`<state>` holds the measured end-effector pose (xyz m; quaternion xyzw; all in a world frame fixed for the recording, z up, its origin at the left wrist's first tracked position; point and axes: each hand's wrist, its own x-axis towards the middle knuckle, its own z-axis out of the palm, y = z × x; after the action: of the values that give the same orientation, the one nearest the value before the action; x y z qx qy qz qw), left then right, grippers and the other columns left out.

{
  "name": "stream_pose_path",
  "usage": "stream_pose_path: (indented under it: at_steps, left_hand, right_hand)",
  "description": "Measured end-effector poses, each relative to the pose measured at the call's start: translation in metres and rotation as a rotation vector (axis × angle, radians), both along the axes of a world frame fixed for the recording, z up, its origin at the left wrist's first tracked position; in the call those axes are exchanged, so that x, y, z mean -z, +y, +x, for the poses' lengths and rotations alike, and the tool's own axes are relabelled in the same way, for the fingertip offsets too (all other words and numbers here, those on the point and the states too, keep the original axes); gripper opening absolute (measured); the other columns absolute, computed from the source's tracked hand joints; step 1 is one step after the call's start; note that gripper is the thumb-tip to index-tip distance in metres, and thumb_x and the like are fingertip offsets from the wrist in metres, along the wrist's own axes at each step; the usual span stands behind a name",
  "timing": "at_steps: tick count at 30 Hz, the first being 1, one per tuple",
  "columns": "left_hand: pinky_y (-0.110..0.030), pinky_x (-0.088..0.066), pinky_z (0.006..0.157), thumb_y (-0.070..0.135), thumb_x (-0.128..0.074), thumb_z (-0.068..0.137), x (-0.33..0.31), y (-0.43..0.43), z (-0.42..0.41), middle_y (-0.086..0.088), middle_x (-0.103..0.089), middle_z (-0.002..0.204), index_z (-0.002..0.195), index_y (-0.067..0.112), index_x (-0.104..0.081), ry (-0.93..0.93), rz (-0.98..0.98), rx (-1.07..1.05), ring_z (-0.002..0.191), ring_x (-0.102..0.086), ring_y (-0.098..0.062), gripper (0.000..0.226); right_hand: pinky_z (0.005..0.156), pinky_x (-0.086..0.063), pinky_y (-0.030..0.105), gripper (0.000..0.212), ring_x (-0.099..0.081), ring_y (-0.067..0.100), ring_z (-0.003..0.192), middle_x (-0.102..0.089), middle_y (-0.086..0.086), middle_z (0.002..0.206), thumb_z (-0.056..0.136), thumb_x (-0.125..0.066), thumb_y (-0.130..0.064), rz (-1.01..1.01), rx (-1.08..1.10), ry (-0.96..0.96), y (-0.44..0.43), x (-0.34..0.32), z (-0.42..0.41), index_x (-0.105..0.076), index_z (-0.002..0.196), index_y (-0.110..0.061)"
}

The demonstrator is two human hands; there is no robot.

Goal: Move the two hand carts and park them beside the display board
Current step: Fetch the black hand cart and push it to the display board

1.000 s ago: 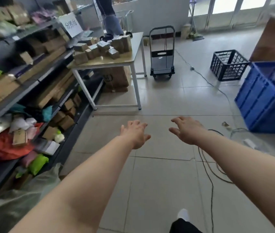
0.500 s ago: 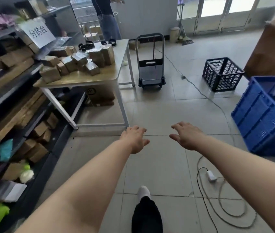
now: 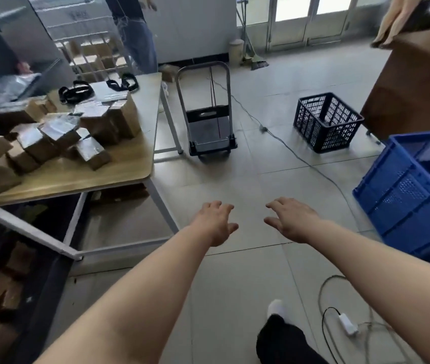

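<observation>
While both arms reach forward over the tiled floor point(image 3: 248, 179), the surroundings from left to right run as follows. Left of the left hand point(image 3: 215, 224) stands the counter point(image 3: 119, 169), loaded with a heap of taped cardboard parcels point(image 3: 59, 137) and black straps point(image 3: 98, 88) at its far end; its near white leg point(image 3: 161, 206) comes down just left of that hand. Beyond the counter a second person point(image 3: 137, 35) stands by the wall. Straight ahead of the two hands, well apart from them, the hand cart point(image 3: 207, 114) stands on its wheels with its grey handle loop upright, just beside the counter's far leg. A dark cable point(image 3: 300, 158) crosses the floor from beside the cart toward the right. Further right sit a black lattice crate point(image 3: 326, 122) and, nearest the right hand point(image 3: 291, 222), a big blue crate point(image 3: 413, 195). Below the right forearm lie looped cords and a white plug strip point(image 3: 347, 324).

Each hand's grip is released: fingers spread, palms down, touching nothing and holding nothing. Bare floor lies between the hands and the cart.

Compared with half a second ago, the cart looms larger and nearer, the counter has slid closer on the left, and the hands keep the same spread pose.
</observation>
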<state>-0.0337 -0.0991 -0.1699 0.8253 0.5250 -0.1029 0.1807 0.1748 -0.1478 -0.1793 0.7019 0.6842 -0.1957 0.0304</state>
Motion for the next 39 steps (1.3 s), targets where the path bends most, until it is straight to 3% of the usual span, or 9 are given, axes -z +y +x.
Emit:
stream_pose_path:
  at_steps: [10, 18, 26, 39]
  left_hand:
    - [-0.043, -0.024, 0.11, 0.046, -0.047, 0.092, 0.002, 0.248, 0.062, -0.008, -0.027, 0.151, 0.145, 0.025, -0.026, 0.063, 0.017, -0.035, 0.135, -0.023, -0.031, 0.061]
    - [-0.041, -0.022, 0.11, 0.045, -0.048, 0.092, -0.019, 0.411, 0.115, -0.006, -0.026, 0.151, 0.145, 0.027, -0.026, 0.044, 0.011, -0.096, 0.136, -0.022, -0.028, 0.061]
    - [-0.042, -0.024, 0.109, 0.048, -0.047, 0.091, -0.008, 0.573, 0.134, -0.006, -0.031, 0.148, 0.144, 0.026, -0.026, 0.06, 0.044, -0.099, 0.133, -0.026, -0.03, 0.061]
    - [-0.047, -0.026, 0.108, 0.045, -0.046, 0.093, 0.001, 0.905, 0.136, -0.007, -0.029, 0.15, 0.145, 0.026, -0.025, -0.012, 0.004, -0.169, 0.135, -0.023, -0.03, 0.059]
  right_hand:
    - [0.107, -0.033, 0.042, 0.054, -0.034, 0.025, 0.133, -0.038, 0.002, 0.146, 0.094, -0.039, -0.05, 0.035, -0.003, 0.086, 0.259, 0.013, 0.08, -0.036, 0.14, -0.023]
    - [0.107, -0.033, 0.041, 0.055, -0.038, 0.027, 0.13, -0.041, 0.005, 0.143, 0.094, -0.039, -0.05, 0.062, -0.085, 0.037, 0.434, -0.012, 0.144, -0.038, 0.14, -0.02]
    - [0.108, -0.031, 0.04, 0.054, -0.038, 0.028, 0.129, -0.042, 0.007, 0.14, 0.093, -0.041, -0.05, 0.095, -0.131, -0.004, 0.582, 0.002, 0.168, -0.04, 0.137, -0.019]
    - [0.106, -0.032, 0.041, 0.055, -0.039, 0.028, 0.129, -0.043, 0.005, 0.142, 0.093, -0.039, -0.05, 0.059, -0.075, 0.002, 0.892, -0.001, 0.158, -0.038, 0.14, -0.021]
